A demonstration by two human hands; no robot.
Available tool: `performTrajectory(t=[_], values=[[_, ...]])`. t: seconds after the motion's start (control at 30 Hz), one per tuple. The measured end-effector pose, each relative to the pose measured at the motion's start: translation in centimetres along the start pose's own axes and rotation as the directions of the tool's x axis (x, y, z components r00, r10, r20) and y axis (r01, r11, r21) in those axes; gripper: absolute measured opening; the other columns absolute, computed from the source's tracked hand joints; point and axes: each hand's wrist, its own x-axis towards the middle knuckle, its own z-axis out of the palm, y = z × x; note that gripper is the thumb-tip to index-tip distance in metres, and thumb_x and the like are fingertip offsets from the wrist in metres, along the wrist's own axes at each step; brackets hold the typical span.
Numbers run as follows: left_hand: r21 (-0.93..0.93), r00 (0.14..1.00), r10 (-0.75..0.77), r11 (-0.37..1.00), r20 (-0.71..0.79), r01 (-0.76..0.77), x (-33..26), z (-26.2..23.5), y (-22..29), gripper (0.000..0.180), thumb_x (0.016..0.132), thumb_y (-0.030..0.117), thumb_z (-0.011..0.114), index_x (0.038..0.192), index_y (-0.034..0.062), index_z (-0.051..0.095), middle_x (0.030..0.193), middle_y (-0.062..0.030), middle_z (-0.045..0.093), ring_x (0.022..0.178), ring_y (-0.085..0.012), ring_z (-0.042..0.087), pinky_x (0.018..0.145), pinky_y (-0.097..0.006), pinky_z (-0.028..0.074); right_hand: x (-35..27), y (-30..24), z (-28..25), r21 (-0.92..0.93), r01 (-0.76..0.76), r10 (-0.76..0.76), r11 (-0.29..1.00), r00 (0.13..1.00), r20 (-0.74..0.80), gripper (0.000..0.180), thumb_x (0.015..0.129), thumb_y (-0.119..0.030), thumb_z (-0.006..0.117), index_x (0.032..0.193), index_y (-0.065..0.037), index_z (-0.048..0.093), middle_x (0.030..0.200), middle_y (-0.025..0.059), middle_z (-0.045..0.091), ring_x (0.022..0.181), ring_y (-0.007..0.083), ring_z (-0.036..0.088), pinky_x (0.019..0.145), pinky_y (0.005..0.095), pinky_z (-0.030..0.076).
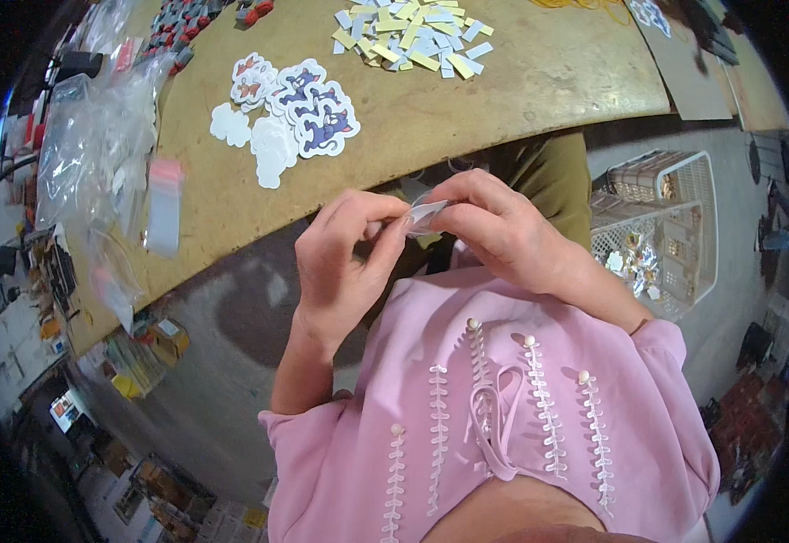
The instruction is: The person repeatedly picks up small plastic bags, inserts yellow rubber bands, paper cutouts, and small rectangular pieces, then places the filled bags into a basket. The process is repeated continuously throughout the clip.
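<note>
My left hand [345,253] and my right hand [508,226] meet in front of my chest, just off the table's near edge. Between their fingertips they pinch a small white paper-like piece [426,215]; the fingers hide part of it, so its full shape does not show. Beyond the hands on the table lie cut-out stickers with a dark cat figure [325,122], others with a reddish-brown figure [250,81], and plain white cut-outs [272,152] turned face down.
The wooden table [521,100] bears a heap of yellow and light-blue strips [413,36], clear plastic bags [96,136], a stack of small bags with pink tops [165,206] and red-grey parts [177,27]. A white plastic basket [707,217] with shiny scraps stands to my right.
</note>
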Motion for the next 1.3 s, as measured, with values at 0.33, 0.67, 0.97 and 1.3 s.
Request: performTrajectory(t=[0.33,0.67,0.97,1.3], values=[[0.136,0.977,0.063,0.986,0.203,-0.092,-0.1,0.0,-0.1,0.009,0.086,0.003,0.073,0.094,0.0068,0.073,0.083,-0.0111,0.069,0.079,-0.0329,0.068,0.072,-0.042,0.054,0.0,-0.7,0.5,0.014,0.02,-0.022,1.0,0.992,0.124,0.032,0.081,0.002,0.073,0.112,-0.002,0.071,0.12,0.0156,0.065,0.107,0.0313,0.067,0.083,0.0369,0.059],[0.165,0.964,0.218,0.956,0.151,-0.242,-0.6,0.4,-1.8,0.032,0.074,0.012,0.086,0.105,0.0121,0.077,0.12,-0.0073,0.068,0.107,-0.0308,0.064,0.095,-0.043,0.051,0.5,-1.0,-0.5,0.189,-0.056,0.051,0.98,0.998,0.031,0.029,0.084,0.012,0.072,0.109,-0.001,0.07,0.119,0.0164,0.066,0.105,0.0323,0.07,0.083,0.0366,0.06],[0.022,0.921,0.164,0.983,0.355,-0.183,-0.9,-0.3,-2.2,0.023,0.079,0.013,0.086,0.099,0.0058,0.077,0.112,-0.0133,0.071,0.1,-0.0317,0.069,0.086,-0.042,0.057,0.4,-1.1,-0.1,0.082,-0.047,0.037,0.996,0.992,0.119,0.024,0.081,0.003,0.074,0.104,-0.004,0.069,0.11,0.0124,0.066,0.1,0.0335,0.068,0.084,0.0404,0.058],[0.342,0.97,-0.032,0.933,-0.24,0.115,1.7,-7.3,-6.8,0.024,0.087,0.006,0.084,0.109,0.0029,0.074,0.108,-0.0115,0.071,0.093,-0.0249,0.071,0.077,-0.036,0.057,-0.2,-0.1,-0.4,-0.069,-0.025,0.032,0.997,0.994,0.102,0.03,0.074,0.004,0.073,0.102,-0.006,0.068,0.099,0.0096,0.065,0.093,0.0321,0.066,0.077,0.0414,0.055]])
